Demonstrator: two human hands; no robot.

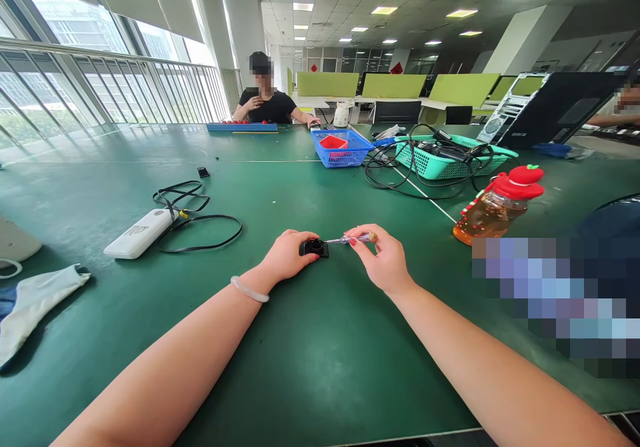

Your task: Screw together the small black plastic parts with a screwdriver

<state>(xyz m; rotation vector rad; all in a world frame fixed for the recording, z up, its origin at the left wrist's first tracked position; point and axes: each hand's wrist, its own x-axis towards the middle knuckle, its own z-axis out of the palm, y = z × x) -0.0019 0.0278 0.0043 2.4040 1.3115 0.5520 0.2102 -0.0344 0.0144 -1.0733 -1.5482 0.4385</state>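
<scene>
On the green table [300,347], near the middle, lies a small black device [320,248]. My left hand [291,254], with a pale bangle at the wrist, grips its left side between thumb and fingers. A screwdriver [345,240] with a clear shaft or handle section is pinched in my right hand [383,257]. It lies nearly level, and its tip points left, at the right side of the black device. Whether the tip touches the device is too small to tell.
White power bank [143,234] with a black cable, left; cloth [40,307] at far left. Blue basket [345,157], green basket [435,167] with cables, and red-capped bottle [493,214] stand beyond and right. A person sits across the table beside a blue tray [243,127].
</scene>
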